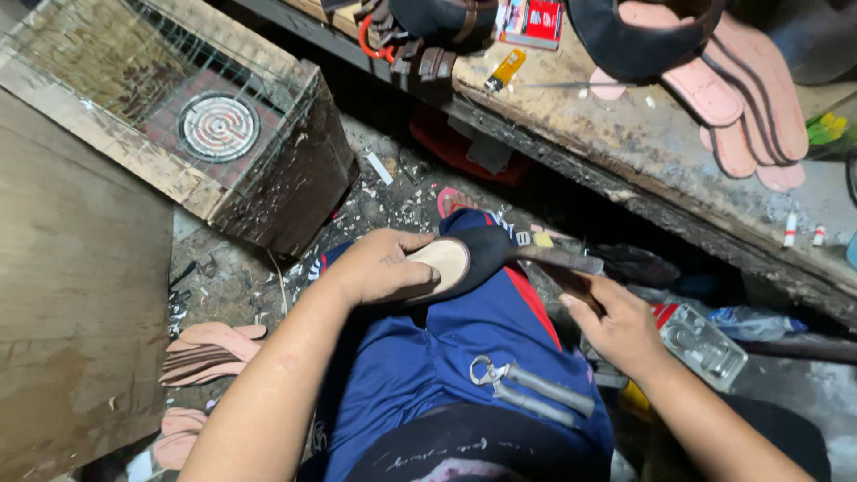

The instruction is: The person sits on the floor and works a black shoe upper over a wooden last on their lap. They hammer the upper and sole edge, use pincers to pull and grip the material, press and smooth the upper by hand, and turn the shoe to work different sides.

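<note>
At the far left stands a wooden box (268, 178) with a wire grille over a round coil heater (219, 126). Below it, on the littered floor, lies a stack of pink insoles (210, 350), fanned out flat. Moving toward the middle, the person's left hand (384, 266) is wrapped around the heel end of a shoe (464, 257), fingers curled over its tan insole and black upper, pressing it down on the knee of the blue trousers (446, 348). A pair of metal pincers (527, 386) rests on the lap just below. To the right, the right hand (616, 326) grips the dark handle of a hammer (558, 259), closed tight around it, with the metal head lying against the shoe's toe end. Up on the worn workbench (643, 143) at the upper right, more pink soles (750, 107) overlap beside a black shoe upper (638, 40).
</note>
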A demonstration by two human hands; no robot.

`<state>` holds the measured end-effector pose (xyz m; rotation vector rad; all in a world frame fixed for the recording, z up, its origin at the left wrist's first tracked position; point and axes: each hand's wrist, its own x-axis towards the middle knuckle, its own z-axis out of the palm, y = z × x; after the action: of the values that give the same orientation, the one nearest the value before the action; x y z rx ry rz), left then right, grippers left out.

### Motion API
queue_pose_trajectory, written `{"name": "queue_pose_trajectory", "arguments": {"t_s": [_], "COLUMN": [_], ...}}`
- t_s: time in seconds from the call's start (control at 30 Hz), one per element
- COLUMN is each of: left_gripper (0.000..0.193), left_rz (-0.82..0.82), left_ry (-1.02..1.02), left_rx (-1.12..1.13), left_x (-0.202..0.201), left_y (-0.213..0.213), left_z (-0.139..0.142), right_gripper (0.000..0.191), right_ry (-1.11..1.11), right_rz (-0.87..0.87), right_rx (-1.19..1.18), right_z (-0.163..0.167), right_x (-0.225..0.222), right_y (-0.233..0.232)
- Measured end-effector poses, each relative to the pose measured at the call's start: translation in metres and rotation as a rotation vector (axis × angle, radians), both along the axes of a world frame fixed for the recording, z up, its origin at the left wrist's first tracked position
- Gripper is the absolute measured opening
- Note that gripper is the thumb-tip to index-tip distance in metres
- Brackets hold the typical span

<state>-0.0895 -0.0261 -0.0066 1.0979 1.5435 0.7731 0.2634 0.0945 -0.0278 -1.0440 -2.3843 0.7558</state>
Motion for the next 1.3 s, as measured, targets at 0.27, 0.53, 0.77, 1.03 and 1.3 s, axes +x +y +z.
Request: {"name": "queue_pose_trajectory", "arguments": {"t_s": [0.27,0.53,0.77,1.03,1.3], "left_gripper": [0.072,0.063,0.099,0.109,0.080], "left_rz": [0.035,0.093,-0.240,0.109,0.330], "left_ry": [0.013,0.566,0.458,0.208,0.601], "left_rx": [-0.058,0.194,0.001,0.072,0.471], "left_x": [0.006,0.063,0.066,0.049,0.061], "left_y": [0.000,-0.049,-0.030,-0.021,-0.065], "left_z": [-0.002,0.012,0.022,0.043,0.081], "right_gripper": [0.040,0.048,0.042,0.037,0.084], "right_ry": [0.128,-0.337,-0.376,-0.117,0.411], "right_rz": [0.019,-0.308,-0.301,-0.069,0.432], "right_rx": [0.069,0.462,0.586,-0.216,-0.994], "right_z": [-0.002,0.029,0.022,0.044,0.052], "right_x": [-0.005,0.039,0.048,0.011,-0.097], "right_y": [0.006,0.100,0.140,0.032,-0.053]}}
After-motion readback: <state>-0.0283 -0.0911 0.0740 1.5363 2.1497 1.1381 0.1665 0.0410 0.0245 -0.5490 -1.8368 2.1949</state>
